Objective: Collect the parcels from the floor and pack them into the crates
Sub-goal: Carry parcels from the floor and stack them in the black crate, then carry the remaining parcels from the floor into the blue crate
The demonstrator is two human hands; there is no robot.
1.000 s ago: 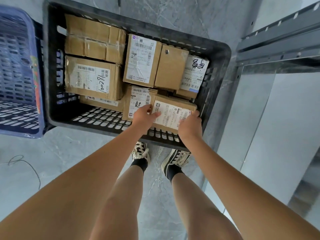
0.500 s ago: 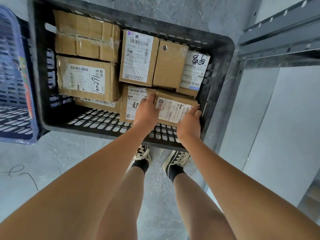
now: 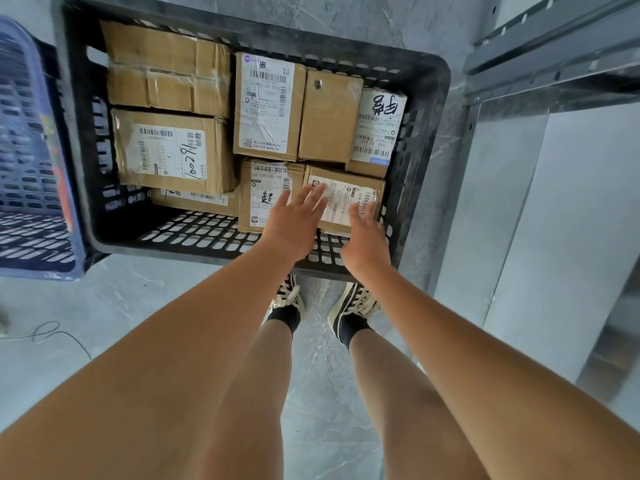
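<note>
Parcel released into black crate (image 3: 429, 140).
Both hands (image 3: 294, 226) now open, fingers spread, lifted off the small labelled parcel (image 3: 346, 199); it sits at the crate's near-right corner, so placement looks complete.

Parcel depot, labelled cartons (image 3: 162, 152) in crates (image 3: 420, 140), metal racking (image 3: 554, 53)

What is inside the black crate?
The black crate holds brown cardboard parcels, most with white labels. Bare slotted floor shows at the near left. Anything under the parcels is covered.
</note>
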